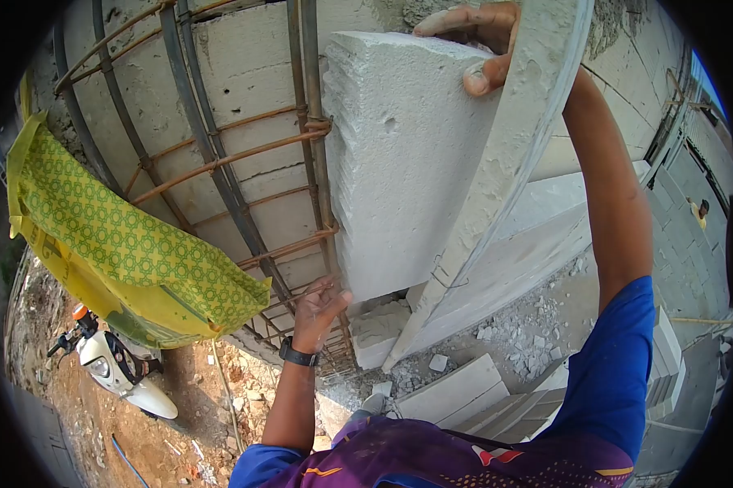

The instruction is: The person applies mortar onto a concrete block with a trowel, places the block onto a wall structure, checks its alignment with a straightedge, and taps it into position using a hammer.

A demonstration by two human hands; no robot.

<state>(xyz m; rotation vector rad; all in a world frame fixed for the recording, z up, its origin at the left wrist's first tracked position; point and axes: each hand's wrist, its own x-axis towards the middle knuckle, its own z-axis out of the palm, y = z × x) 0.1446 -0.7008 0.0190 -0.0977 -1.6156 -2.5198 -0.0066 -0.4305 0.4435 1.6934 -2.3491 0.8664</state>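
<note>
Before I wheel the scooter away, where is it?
In the head view, the scooter is at lower left on the dirt, just below the patterned yellow sheet.

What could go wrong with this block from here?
The block might tip or slip if the right hand loses its top edge; the left hand is only at a lower corner. Left fingers could get pinched between the block and the steel bars. The ridged edge beside those bars may snag or chip if the block shifts.
</note>
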